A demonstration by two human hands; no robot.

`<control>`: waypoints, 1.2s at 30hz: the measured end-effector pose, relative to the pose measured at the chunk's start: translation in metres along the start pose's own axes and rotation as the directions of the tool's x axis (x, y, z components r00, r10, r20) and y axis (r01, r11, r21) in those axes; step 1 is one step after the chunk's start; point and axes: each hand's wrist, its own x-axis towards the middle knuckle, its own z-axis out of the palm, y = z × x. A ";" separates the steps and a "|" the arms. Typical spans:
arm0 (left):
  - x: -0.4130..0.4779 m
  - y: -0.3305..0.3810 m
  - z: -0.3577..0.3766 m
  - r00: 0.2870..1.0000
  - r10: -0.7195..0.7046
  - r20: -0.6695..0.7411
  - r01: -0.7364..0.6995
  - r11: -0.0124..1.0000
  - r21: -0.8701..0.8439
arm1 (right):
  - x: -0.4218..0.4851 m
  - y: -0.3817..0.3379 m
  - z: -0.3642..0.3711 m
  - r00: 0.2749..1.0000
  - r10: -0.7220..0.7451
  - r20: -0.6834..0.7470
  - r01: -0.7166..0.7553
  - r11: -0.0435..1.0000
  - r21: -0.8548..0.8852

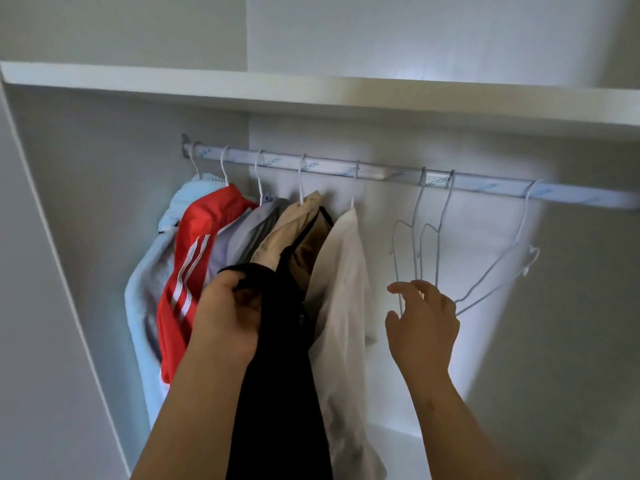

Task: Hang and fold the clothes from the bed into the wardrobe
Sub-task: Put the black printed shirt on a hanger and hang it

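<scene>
The soft black cloth (277, 393) runs off the bottom edge, its top bunched in the curled left hand (225, 313) before the hung clothes (343, 271), while the right hand (422, 323), fingers spread, meets the thin bare wire hangers (429, 237).

Left half of rail (381, 175) packed w/ hung clothes (194, 244), no gaps; black garment (277, 375) in left hand (225, 317) blocks their front. Free stretch on rail btwn white shirt (341, 271) & three empty hangers (445, 202). Shelf (311, 95) close above rail.
</scene>
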 end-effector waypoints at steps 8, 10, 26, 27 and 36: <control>0.019 -0.024 0.047 1.000 -0.021 0.008 0.021 0.997 0.069 | 0.038 0.039 0.024 0.996 -0.010 0.091 0.022 0.990 -0.137; 0.026 -0.031 0.060 0.999 -0.016 -0.042 0.022 0.989 0.146 | 0.045 0.047 0.025 0.999 -0.008 0.049 0.013 0.995 -0.103; 0.043 -0.054 0.061 0.995 -0.097 -0.031 0.099 0.991 0.088 | 0.064 0.035 -0.004 0.999 -0.033 -0.020 0.035 0.996 0.077; 0.041 -0.053 0.058 0.996 -0.080 -0.037 0.083 0.993 0.088 | 0.062 0.032 -0.004 0.999 -0.035 -0.019 0.037 0.995 0.094; 0.024 -0.034 0.032 0.998 -0.068 0.005 0.068 0.995 0.080 | 0.045 0.014 -0.010 0.997 -0.017 -0.070 0.034 0.965 0.261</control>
